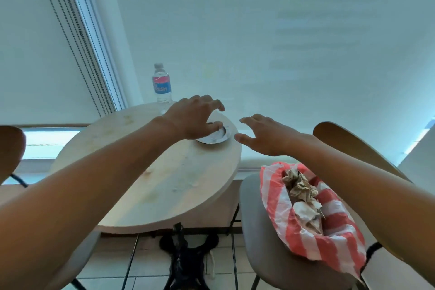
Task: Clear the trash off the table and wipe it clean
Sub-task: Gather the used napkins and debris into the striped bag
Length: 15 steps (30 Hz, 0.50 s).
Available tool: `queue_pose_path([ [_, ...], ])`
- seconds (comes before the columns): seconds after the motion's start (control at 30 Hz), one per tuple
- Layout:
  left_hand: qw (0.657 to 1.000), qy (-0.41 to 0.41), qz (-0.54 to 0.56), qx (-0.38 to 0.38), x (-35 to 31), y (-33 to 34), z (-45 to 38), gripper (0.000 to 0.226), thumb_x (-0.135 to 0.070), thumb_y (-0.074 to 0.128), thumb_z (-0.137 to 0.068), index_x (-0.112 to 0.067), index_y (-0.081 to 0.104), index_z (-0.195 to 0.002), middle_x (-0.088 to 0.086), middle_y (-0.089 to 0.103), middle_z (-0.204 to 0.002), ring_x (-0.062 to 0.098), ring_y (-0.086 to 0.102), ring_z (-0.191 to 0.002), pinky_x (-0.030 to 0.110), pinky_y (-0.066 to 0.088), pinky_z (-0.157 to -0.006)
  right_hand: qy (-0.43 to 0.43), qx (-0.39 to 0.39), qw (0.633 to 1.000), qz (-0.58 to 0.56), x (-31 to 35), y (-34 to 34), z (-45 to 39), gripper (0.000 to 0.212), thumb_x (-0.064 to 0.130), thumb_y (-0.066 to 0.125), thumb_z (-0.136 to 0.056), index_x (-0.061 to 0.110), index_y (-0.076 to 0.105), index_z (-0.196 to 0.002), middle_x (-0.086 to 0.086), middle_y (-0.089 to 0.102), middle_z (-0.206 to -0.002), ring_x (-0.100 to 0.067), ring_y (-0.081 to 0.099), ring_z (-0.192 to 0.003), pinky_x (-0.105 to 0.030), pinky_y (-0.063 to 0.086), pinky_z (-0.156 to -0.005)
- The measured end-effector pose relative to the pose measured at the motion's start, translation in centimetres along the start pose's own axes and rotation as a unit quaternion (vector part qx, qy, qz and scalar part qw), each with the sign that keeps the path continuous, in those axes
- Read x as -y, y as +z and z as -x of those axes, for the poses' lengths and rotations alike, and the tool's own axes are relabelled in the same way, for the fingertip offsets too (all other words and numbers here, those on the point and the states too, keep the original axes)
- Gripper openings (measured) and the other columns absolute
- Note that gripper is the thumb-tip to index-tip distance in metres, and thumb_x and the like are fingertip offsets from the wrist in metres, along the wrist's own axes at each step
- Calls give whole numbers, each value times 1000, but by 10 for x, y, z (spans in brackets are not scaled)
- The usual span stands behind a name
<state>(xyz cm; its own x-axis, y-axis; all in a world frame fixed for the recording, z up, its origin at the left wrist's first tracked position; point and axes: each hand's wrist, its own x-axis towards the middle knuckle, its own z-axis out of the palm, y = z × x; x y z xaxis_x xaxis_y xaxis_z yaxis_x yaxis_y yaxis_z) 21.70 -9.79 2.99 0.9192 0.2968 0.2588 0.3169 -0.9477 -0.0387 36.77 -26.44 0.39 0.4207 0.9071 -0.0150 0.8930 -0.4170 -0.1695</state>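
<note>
Water bottle (161, 85) label reads "RESH"

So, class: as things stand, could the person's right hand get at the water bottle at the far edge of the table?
Probably not directly. The right hand hovers open past the table's right edge, and the left hand, over the foil dish, sits between it and the water bottle. The left hand looks better placed.

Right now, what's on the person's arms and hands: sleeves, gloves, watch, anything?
Nothing worn that shows. The left hand and right hand are bare, no gloves, rings or watch visible. Both forearms are bare up to the frame edge, no sleeves in view.
</note>
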Motion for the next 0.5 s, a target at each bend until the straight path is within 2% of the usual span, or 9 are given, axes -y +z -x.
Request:
queue_pose_path([
  [0.23,999,-36,-6,22,86,1,43,46,-54,55,-92,-32,53,-132,-2,56,-136,24,57,-118,43,48,-96,-7,1,1000,-9,72,9,-41,67,62,43,-98,26,32,-154,-3,37,-156,-27,38,-142,-46,35,-113],
  [0.5,999,-26,-1,48,162,16,68,45,-53,55,-93,-31,54,-133,-1,57,-134,23,58,-116,40,46,-94,7,-7,1000,6,136,32,-81,69,62,45,-98,28,30,-155,-3,35,-158,-26,39,-141,-44,36,-112],
])
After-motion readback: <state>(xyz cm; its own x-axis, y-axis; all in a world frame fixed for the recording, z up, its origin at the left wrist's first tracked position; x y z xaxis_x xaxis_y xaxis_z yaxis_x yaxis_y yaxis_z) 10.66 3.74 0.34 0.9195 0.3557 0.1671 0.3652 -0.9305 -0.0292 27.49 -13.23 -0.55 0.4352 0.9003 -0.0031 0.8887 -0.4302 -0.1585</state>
